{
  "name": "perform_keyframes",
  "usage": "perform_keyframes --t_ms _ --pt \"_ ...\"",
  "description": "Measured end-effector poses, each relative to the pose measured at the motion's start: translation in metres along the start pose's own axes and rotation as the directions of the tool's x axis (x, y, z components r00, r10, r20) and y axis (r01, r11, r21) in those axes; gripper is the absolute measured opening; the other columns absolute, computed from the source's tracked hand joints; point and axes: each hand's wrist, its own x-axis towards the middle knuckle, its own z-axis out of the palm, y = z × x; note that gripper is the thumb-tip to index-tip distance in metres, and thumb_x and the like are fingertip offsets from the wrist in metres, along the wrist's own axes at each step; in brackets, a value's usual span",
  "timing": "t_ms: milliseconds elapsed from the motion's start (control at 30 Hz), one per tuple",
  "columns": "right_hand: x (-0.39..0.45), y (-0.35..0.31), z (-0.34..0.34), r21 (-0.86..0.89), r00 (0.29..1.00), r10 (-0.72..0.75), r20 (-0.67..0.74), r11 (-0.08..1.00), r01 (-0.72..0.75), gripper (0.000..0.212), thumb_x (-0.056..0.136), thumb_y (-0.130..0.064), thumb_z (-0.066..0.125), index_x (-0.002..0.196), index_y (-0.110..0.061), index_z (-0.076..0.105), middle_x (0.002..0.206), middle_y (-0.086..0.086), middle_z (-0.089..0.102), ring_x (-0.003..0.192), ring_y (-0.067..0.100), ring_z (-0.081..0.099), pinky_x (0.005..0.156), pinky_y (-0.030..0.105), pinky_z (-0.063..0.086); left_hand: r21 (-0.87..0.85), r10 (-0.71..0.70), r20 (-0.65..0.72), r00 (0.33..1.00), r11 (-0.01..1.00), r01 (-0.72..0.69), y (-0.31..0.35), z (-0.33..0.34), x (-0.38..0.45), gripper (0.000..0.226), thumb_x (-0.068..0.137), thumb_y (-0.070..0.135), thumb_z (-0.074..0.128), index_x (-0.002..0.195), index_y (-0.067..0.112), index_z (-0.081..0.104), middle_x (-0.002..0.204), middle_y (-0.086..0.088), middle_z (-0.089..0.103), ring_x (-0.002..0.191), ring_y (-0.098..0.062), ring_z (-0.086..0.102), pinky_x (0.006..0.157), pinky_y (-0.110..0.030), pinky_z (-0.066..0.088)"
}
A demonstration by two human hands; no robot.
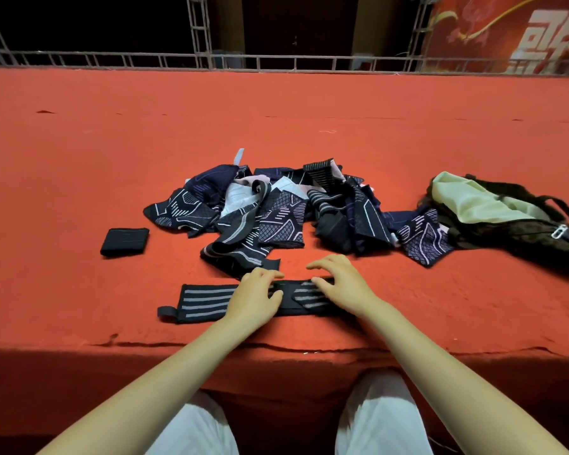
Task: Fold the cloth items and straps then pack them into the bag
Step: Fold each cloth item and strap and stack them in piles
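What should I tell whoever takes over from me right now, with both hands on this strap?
Left hand: fingers curled onto the middle of the striped strap at the front of the red table.
Right hand: fingers resting on the strap's right part, where it lies doubled over.
Done: one folded black piece sits apart to the left.
Left: finish folding this strap, then work through the pile of patterned cloths behind it.
Bag: lying open on the right, touching the pile; whether anything is packed inside cannot be told.
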Motion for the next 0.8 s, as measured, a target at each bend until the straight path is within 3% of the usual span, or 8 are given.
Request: perform_keyframes --t_ms 100,167,300,500,567,633,700,800 --pt "-0.020 0.011 -0.008 0.017 0.973 0.155 -0.172 0.988 -0.154 0.036 0.084 -0.022 0.065 0.121 -0.021 0.061 0.116 0.002 0.055 0.118 0.021 0.043 0.100 0.032 0.035 0.174 0.236 -0.056 0.970 0.959 -0.223 0.012 0.013 0.001 0.036 0.089 0.026 0.055 0.125 0.024 0.060 0.128 0.006 0.052 0.122 -0.017 0.043 0.102 -0.035 0.038" --pt "-0.032 0.016 -0.008 0.015 0.933 0.305 -0.191 0.951 -0.308 0.050 0.082 -0.033 0.067 0.129 -0.021 0.053 0.120 0.004 0.054 0.119 0.024 0.044 0.099 0.032 0.036 0.217 0.295 -0.036 0.955 0.935 -0.280 0.018 0.023 -0.001 0.032 0.089 0.027 0.055 0.119 0.024 0.064 0.122 0.007 0.057 0.117 -0.016 0.047 0.100 -0.034 0.038" --pt "-0.042 0.018 0.000 -0.047 0.877 0.471 -0.094 0.878 -0.476 0.059 0.075 -0.054 0.068 0.122 -0.021 0.056 0.117 0.004 0.060 0.112 0.025 0.056 0.091 0.035 0.045 0.165 0.250 -0.064 0.966 0.957 -0.237 0.021 0.038 -0.005 0.031 0.088 0.023 0.053 0.117 0.028 0.063 0.113 0.007 0.059 0.107 -0.018 0.053 0.096 -0.033 0.039" --pt "-0.036 0.003 -0.001 -0.012 0.858 0.512 -0.028 0.858 -0.513 0.033 0.082 -0.043 0.065 0.101 -0.016 0.063 0.099 0.003 0.068 0.096 0.026 0.062 0.075 0.033 0.045 0.262 0.125 -0.108 0.986 0.961 -0.093 0.013 0.030 -0.008 0.028 0.090 0.024 0.051 0.116 0.029 0.061 0.109 0.004 0.060 0.108 -0.021 0.053 0.088 -0.034 0.043" --pt "-0.032 -0.007 -0.004 0.157 0.862 0.507 -0.004 0.851 -0.501 0.026 0.084 -0.036 0.064 0.097 -0.014 0.063 0.094 0.004 0.067 0.091 0.024 0.061 0.073 0.033 0.043 0.140 0.071 -0.109 0.992 0.989 -0.056 0.008 0.022 -0.007 0.023 0.091 0.023 0.051 0.108 0.026 0.066 0.108 0.006 0.065 0.106 -0.017 0.056 0.089 -0.031 0.044" --pt "-0.028 -0.025 -0.010 0.369 0.886 0.464 -0.004 0.824 -0.430 0.023 0.089 -0.038 0.060 0.084 -0.015 0.061 0.080 -0.001 0.063 0.078 0.017 0.058 0.067 0.032 0.041 -0.191 -0.057 -0.053 0.997 0.981 0.046 0.009 0.011 -0.006 0.022 0.095 0.021 0.047 0.098 0.023 0.069 0.100 0.006 0.070 0.099 -0.014 0.061 0.086 -0.028 0.046" --pt "-0.024 -0.048 -0.012 0.562 0.917 0.397 0.020 0.754 -0.339 0.029 0.097 -0.041 0.046 0.081 -0.020 0.058 0.075 -0.005 0.057 0.068 0.011 0.050 0.061 0.029 0.038 -0.640 -0.251 0.092 0.964 0.727 0.251 0.017 -0.006 -0.005 0.032 0.101 0.026 0.035 0.097 0.018 0.065 0.090 0.000 0.069 0.088 -0.021 0.064 0.076 -0.028 0.048" --pt "-0.020 -0.076 -0.006 0.712 0.951 0.262 0.161 0.637 -0.296 0.039 0.103 -0.037 0.029 0.110 -0.017 0.062 0.098 0.001 0.060 0.083 0.010 0.052 0.065 0.023 0.044 -0.900 -0.366 0.289 0.885 0.212 0.381 0.024 -0.023 -0.008 0.046 0.101 0.045 0.025 0.106 0.016 0.061 0.097 -0.008 0.068 0.085 -0.024 0.065 0.070 -0.030 0.051"
